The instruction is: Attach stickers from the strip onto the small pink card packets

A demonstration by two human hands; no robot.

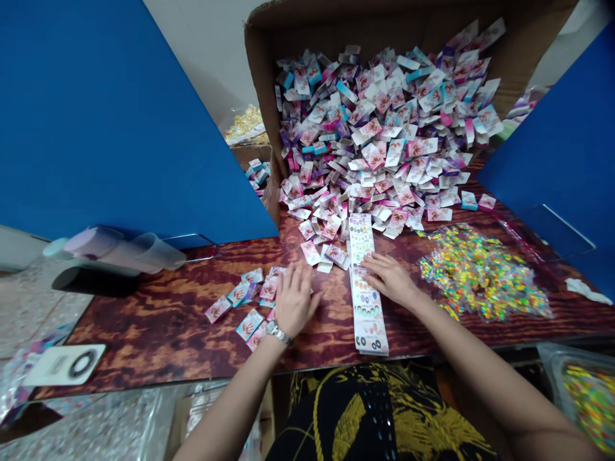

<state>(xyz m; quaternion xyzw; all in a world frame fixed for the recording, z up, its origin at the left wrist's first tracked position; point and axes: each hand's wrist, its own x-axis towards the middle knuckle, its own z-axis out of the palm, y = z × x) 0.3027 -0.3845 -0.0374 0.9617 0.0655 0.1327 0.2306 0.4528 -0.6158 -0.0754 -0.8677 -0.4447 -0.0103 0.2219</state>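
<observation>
Head view: looked down on a dark, wood-grained tabletop (158, 326) with a blue partition (96, 115) standing at its far left. Found the left hand (294, 298) palm down and flat, fingers loosely together, closed on nothing, resting at the right edge of a scatter of loose packets (240, 304) in pink and blue and touching the nearest of them. Noted a wristwatch (277, 331) on that wrist. Found the right hand (390, 276) palm down as well, fingers slightly spread, fingertips laid on the stack of printed strips (368, 307) without gripping it. Saw that stack lying lengthwise between the two hands, its near end at the tabletop's front edge and its far end reaching the heap of packets (384, 128). Traced the heap back into a cardboard box (262, 77) tipped on its side. Spotted a bag of beads (480, 272), many-coloured, just right of the right hand.
</observation>
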